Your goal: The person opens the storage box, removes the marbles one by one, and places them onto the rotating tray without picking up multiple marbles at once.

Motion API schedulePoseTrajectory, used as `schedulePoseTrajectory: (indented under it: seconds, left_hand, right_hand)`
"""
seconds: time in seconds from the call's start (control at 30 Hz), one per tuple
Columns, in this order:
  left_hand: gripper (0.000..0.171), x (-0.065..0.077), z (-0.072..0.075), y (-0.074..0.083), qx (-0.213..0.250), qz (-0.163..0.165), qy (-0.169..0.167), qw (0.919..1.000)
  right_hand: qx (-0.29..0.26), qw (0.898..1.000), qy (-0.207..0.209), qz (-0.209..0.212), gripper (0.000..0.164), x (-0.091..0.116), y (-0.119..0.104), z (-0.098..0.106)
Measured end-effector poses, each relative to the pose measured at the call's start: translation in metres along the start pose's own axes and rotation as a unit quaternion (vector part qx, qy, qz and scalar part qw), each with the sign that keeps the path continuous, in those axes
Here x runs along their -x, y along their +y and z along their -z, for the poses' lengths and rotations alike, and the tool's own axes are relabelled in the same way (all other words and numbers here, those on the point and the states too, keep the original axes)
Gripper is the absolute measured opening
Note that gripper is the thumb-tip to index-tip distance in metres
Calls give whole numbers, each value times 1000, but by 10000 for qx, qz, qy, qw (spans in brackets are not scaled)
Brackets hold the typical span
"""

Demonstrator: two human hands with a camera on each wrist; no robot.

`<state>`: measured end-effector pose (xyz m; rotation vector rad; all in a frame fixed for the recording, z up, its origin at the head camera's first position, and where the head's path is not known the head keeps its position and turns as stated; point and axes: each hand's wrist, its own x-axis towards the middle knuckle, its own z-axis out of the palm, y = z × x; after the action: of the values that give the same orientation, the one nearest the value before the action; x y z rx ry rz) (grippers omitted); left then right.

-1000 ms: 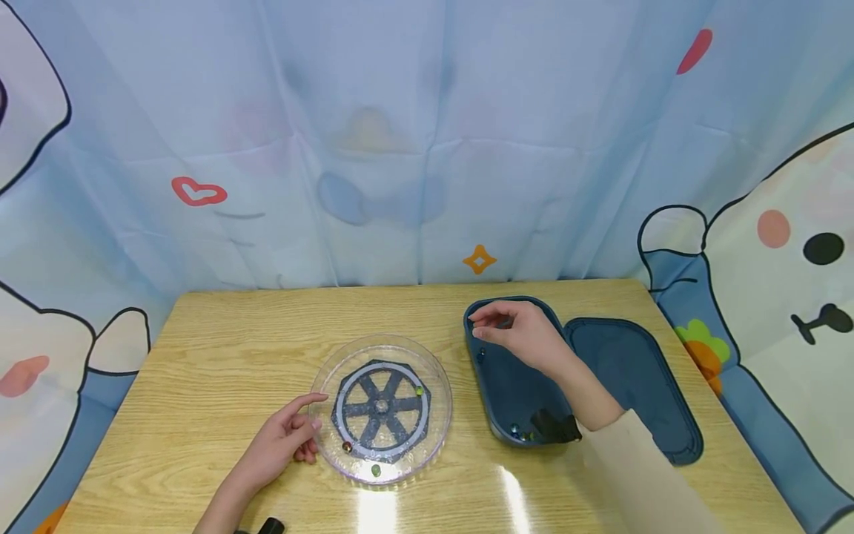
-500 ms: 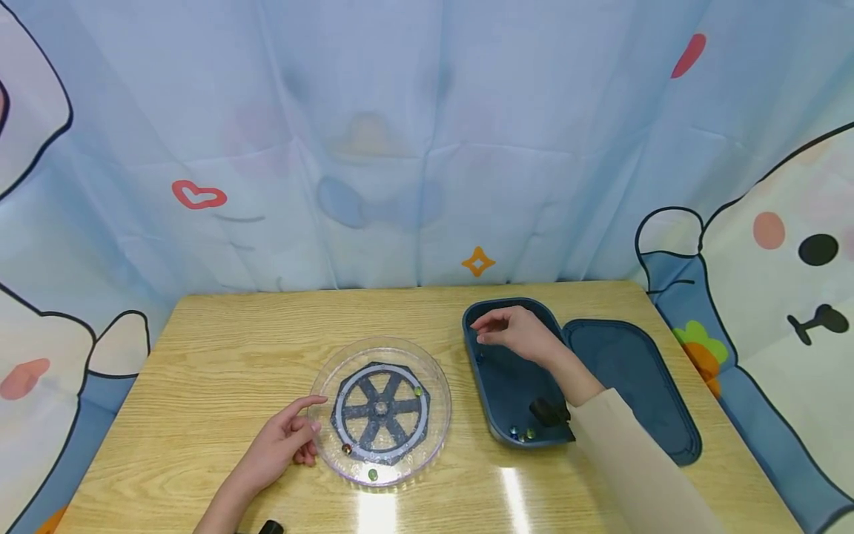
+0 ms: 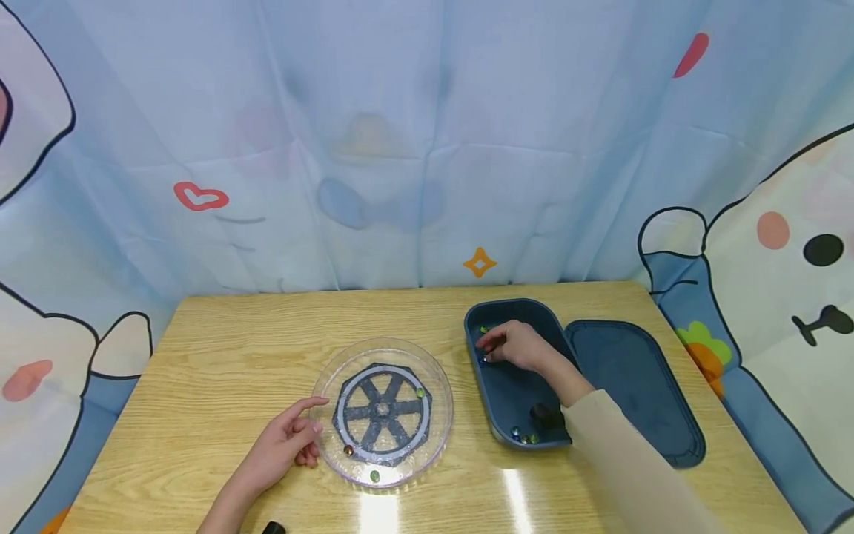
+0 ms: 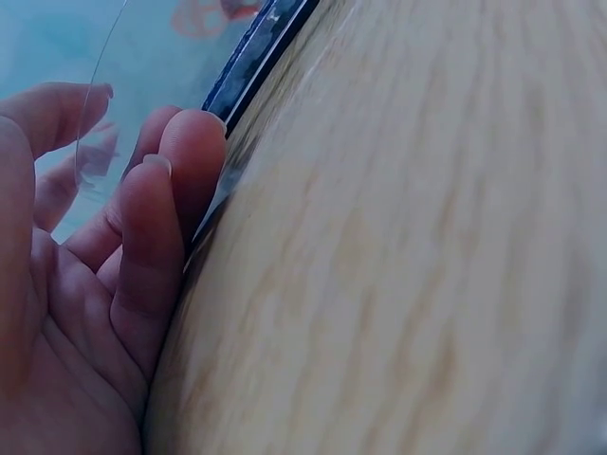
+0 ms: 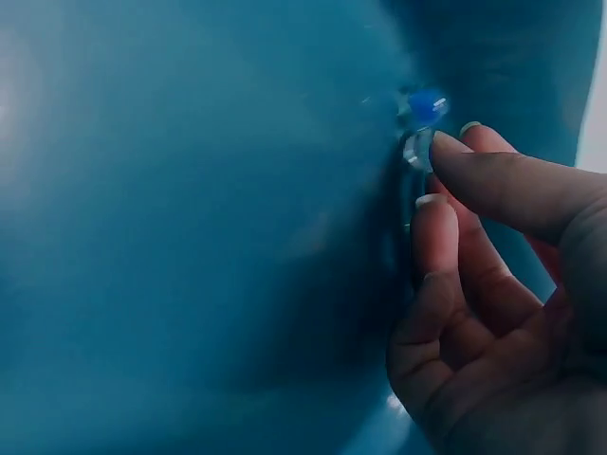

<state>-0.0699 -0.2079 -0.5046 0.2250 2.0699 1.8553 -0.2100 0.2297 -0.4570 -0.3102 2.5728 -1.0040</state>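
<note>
A smooth, round-cornered blue tub point(image 3: 517, 389) stands right of centre on the wood-grained table point(image 3: 247, 337), with the right hand point(image 3: 517, 346) inside it near its left wall. That hand's thumb and fingers bend toward each other beside a clear marble point(image 5: 414, 150); whether they pinch it I cannot tell. A green marble point(image 3: 484, 329) lies at the tub's far end, a blue marble point(image 3: 515, 432) at its near end. The flat, raised-edged lid point(image 3: 637, 386) lies just right of the tub. Left of it, a strip of wood separates tub from dish point(image 3: 437, 437), a round, clear one with a rippled wall, through which a dark, six-spoked wheel point(image 3: 382, 408) shows. The left hand point(image 3: 283, 441) rests at its left rim, index finger extended, others loosely bent. Only the left wrist view shows those bent fingertips low beside the tabletop; only the right wrist view shows a vivid blue ball point(image 5: 427, 106) touching or just behind the clear one.
</note>
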Motion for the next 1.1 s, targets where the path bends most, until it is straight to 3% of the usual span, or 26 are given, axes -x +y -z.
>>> schedulePoseTrajectory:
  seconds: [0.17,0.73,1.1]
  left_hand:
    - [51,0,0,0,23,-40,-43,10000]
    - [51,0,-1,2,33,-39,-5,10000]
    - [53,1,-2,1,95,33,-35,9999]
  right_hand:
    - [276,9996,31,54,19,-1,4,-3]
    - [424,9990,76,84,14,1,1,-1]
    - [-566,9983,76,111,21,11,-6,13]
